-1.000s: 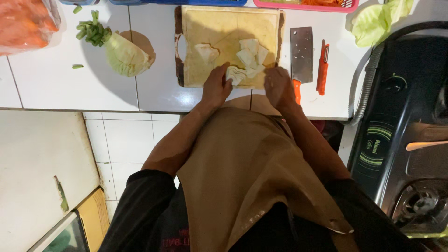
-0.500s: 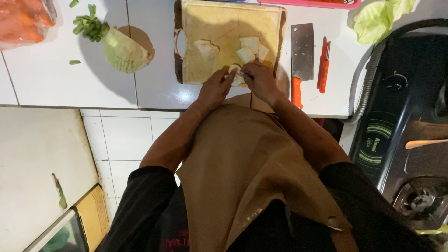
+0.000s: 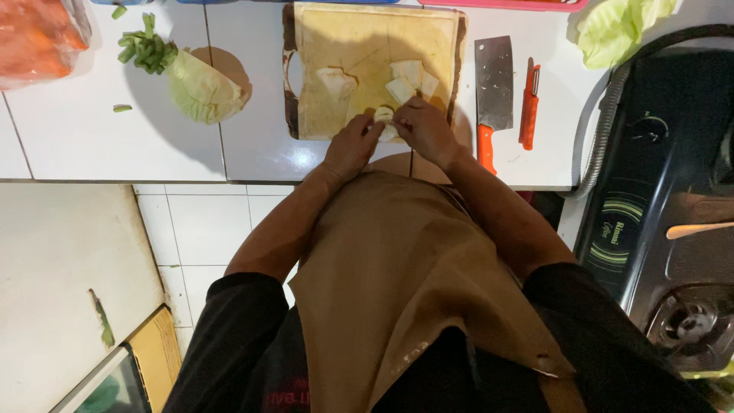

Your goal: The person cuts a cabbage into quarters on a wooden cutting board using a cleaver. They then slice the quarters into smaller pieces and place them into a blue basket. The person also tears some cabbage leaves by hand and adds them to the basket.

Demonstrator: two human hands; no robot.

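Pale cabbage piece (image 3: 384,121) sits at the wooden cutting board's (image 3: 336,30) near edge, pinched between left hand (image 3: 350,149) and right hand (image 3: 424,131), fingers curled closed; cleaver (image 3: 493,80) lies beside.

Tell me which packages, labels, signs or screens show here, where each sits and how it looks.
Plastic bag: far left corner of the counter, clear, bulging with orange contents.
Printed mark: on the black stove's front at right, green rings around pale lettering.
Cardboard box: on the floor, lower left, tan, only partly in view.
No screens or signs.
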